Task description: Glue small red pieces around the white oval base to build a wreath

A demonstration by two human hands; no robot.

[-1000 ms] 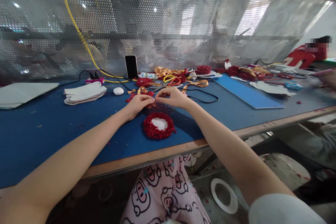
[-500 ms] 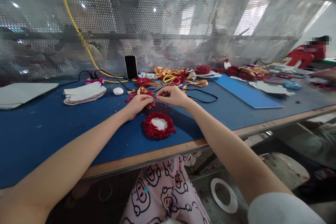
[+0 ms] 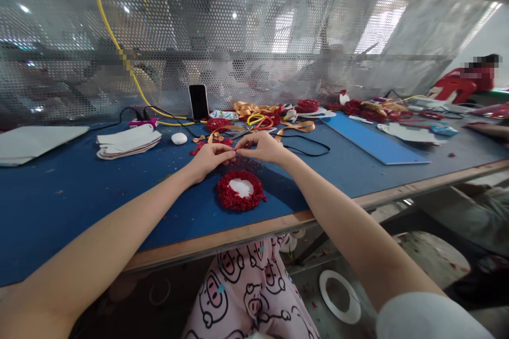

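Observation:
My left hand (image 3: 210,157) and my right hand (image 3: 260,146) meet fingertip to fingertip above the blue table (image 3: 79,190), each pinched on a small red piece that I cannot make out clearly. Just in front of them lies a round red ruffled wreath (image 3: 240,190) with a white centre, flat on the table and untouched. Loose red scraps (image 3: 199,147) lie behind my left hand.
A phone (image 3: 199,101) stands against the perforated metal screen. Gold ribbons and red pieces (image 3: 262,115) are heaped behind my hands. White card shapes (image 3: 129,141) are stacked at the left, a blue board (image 3: 374,140) lies at the right. Another person's arm (image 3: 491,130) rests at the far right.
My right hand pulled slightly away from my left, then came back so the fingertips meet again. The other person's arm at the far right shifted.

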